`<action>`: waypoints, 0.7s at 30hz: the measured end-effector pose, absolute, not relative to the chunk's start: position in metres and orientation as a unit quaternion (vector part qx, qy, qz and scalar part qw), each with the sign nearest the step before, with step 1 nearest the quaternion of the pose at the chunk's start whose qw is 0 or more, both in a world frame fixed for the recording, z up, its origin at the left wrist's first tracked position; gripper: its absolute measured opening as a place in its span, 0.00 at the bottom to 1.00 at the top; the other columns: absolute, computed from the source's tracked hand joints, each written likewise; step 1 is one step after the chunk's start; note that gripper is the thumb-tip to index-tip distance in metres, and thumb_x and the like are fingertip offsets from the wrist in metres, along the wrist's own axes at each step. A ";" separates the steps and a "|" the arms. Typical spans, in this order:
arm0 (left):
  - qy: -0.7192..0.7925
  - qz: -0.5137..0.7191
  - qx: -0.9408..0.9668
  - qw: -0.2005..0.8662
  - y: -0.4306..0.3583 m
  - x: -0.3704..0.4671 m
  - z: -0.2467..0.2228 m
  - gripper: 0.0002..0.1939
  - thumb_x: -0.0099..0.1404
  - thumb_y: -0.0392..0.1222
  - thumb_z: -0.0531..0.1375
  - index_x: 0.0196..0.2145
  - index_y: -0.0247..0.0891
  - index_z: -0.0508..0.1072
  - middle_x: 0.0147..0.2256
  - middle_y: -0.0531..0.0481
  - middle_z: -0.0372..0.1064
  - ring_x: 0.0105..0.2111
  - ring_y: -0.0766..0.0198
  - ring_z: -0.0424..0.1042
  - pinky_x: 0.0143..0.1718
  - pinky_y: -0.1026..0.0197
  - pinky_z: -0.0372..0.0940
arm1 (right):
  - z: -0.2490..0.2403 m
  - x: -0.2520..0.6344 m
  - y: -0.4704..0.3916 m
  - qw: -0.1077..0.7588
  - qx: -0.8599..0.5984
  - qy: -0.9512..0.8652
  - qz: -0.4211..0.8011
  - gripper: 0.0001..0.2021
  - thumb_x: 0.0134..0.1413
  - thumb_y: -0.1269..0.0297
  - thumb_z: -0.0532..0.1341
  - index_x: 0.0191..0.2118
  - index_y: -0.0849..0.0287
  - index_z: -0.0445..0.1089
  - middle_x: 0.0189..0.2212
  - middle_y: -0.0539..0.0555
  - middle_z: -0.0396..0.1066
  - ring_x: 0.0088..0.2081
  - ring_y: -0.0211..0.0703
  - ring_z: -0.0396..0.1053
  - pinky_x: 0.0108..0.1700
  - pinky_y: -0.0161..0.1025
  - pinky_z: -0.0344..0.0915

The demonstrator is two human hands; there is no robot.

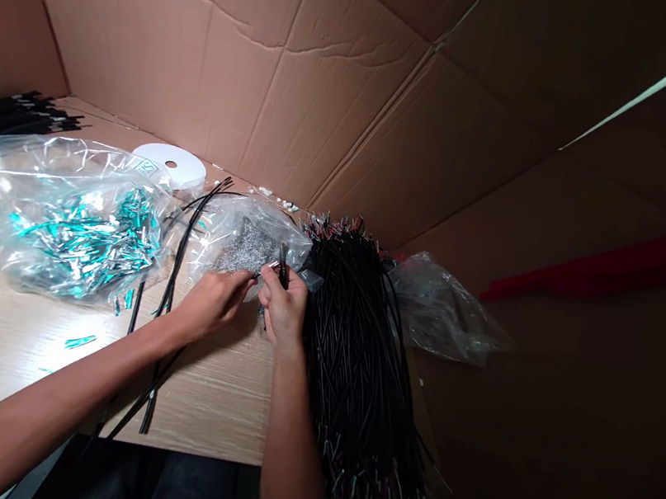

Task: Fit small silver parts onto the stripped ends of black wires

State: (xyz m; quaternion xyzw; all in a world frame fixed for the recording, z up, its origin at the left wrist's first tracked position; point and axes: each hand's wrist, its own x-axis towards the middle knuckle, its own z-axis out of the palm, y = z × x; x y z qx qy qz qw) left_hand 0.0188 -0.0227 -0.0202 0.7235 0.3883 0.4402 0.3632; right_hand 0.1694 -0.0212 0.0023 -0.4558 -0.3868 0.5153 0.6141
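My left hand (213,303) is closed in a pinch at the end of a thin black cable, whose length seems to run down under the wrist. Against its fingertips, my right hand (286,302) is also closed, with a small dark tool standing up between thumb and fingers. What the fingertips pinch where they meet is too small to make out. Just behind both hands lies an open clear bag (249,247) of small silvery pieces. A thick bundle of black cables (352,327) with stripped, coloured wire ends lies right of my right hand. Several loose black cables (181,248) lie left of my left hand.
A large clear bag (85,233) of shiny green and silver strips lies at the left, a white disc (186,167) behind it. Black tubes (8,115) are at the far left. Another clear bag (445,312) is right of the bundle. Cardboard walls (214,40) enclose the table (209,406).
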 end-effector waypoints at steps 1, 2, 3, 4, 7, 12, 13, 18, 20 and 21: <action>0.372 0.438 0.713 0.401 -0.023 0.019 -0.016 0.08 0.74 0.43 0.60 0.37 0.38 0.76 0.26 0.51 0.67 0.24 0.64 0.61 0.30 0.63 0.53 | 0.004 0.170 -0.022 0.611 -0.451 -0.389 0.522 0.19 0.47 0.55 0.76 0.29 0.57 0.67 0.20 0.40 0.52 0.20 0.28 0.43 0.21 0.32 0.44; 0.354 0.434 0.698 0.445 -0.023 0.019 -0.012 0.11 0.76 0.46 0.59 0.37 0.38 0.76 0.25 0.52 0.66 0.24 0.65 0.60 0.29 0.64 0.53 | 0.005 0.171 -0.022 0.606 -0.447 -0.391 0.529 0.19 0.47 0.54 0.76 0.29 0.57 0.66 0.19 0.39 0.50 0.20 0.28 0.43 0.22 0.32 0.44; 0.334 0.428 0.677 0.497 -0.023 0.019 -0.008 0.15 0.77 0.49 0.58 0.37 0.37 0.75 0.23 0.53 0.63 0.23 0.66 0.59 0.28 0.65 0.53 | 0.006 0.172 -0.023 0.602 -0.443 -0.393 0.536 0.19 0.48 0.54 0.75 0.29 0.57 0.66 0.18 0.39 0.48 0.20 0.29 0.43 0.22 0.32 0.44; 0.311 0.418 0.647 0.557 -0.022 0.018 -0.006 0.18 0.78 0.53 0.57 0.37 0.37 0.74 0.22 0.55 0.61 0.21 0.67 0.57 0.25 0.65 0.52 | 0.007 0.172 -0.023 0.599 -0.438 -0.395 0.541 0.19 0.49 0.54 0.75 0.29 0.57 0.67 0.18 0.38 0.48 0.20 0.29 0.42 0.22 0.32 0.43; 0.226 0.377 0.525 0.729 -0.019 0.014 -0.002 0.22 0.76 0.59 0.58 0.35 0.37 0.71 0.18 0.62 0.50 0.15 0.71 0.48 0.19 0.67 0.46 | 0.010 0.172 -0.024 0.597 -0.424 -0.395 0.555 0.20 0.48 0.53 0.76 0.30 0.57 0.66 0.18 0.38 0.46 0.20 0.29 0.40 0.22 0.32 0.41; 0.145 0.324 0.356 0.864 -0.014 0.008 -0.006 0.16 0.73 0.47 0.64 0.31 0.37 0.67 0.18 0.66 0.46 0.11 0.77 0.37 0.13 0.70 0.48 | 0.012 0.170 -0.024 0.598 -0.401 -0.396 0.570 0.23 0.48 0.52 0.77 0.29 0.55 0.62 0.19 0.37 0.44 0.20 0.29 0.37 0.22 0.33 0.39; 0.138 0.319 0.335 0.876 -0.013 0.008 -0.008 0.14 0.73 0.45 0.65 0.32 0.36 0.68 0.18 0.67 0.45 0.10 0.77 0.35 0.13 0.71 0.48 | 0.012 0.170 -0.024 0.600 -0.398 -0.397 0.569 0.24 0.48 0.51 0.77 0.29 0.55 0.61 0.19 0.38 0.44 0.20 0.29 0.37 0.22 0.34 0.39; 0.127 0.314 0.309 0.889 -0.013 0.010 -0.012 0.13 0.72 0.44 0.66 0.34 0.37 0.68 0.18 0.68 0.45 0.11 0.77 0.33 0.12 0.72 0.46 | 0.011 0.172 -0.023 0.612 -0.388 -0.388 0.570 0.26 0.47 0.49 0.79 0.30 0.55 0.62 0.21 0.38 0.45 0.20 0.28 0.37 0.22 0.34 0.38; 0.140 0.318 0.336 0.875 -0.012 0.012 -0.011 0.17 0.71 0.50 0.67 0.32 0.38 0.67 0.18 0.67 0.44 0.12 0.76 0.34 0.12 0.71 0.45 | 0.010 0.172 -0.022 0.618 -0.386 -0.386 0.566 0.25 0.47 0.49 0.79 0.31 0.55 0.63 0.19 0.37 0.44 0.20 0.28 0.36 0.22 0.34 0.38; 0.149 0.322 0.362 0.862 -0.012 0.013 -0.010 0.19 0.71 0.54 0.67 0.32 0.38 0.67 0.17 0.67 0.43 0.13 0.75 0.34 0.13 0.70 0.45 | 0.009 0.172 -0.021 0.621 -0.387 -0.386 0.562 0.25 0.47 0.49 0.79 0.31 0.55 0.64 0.19 0.37 0.43 0.20 0.28 0.36 0.22 0.34 0.37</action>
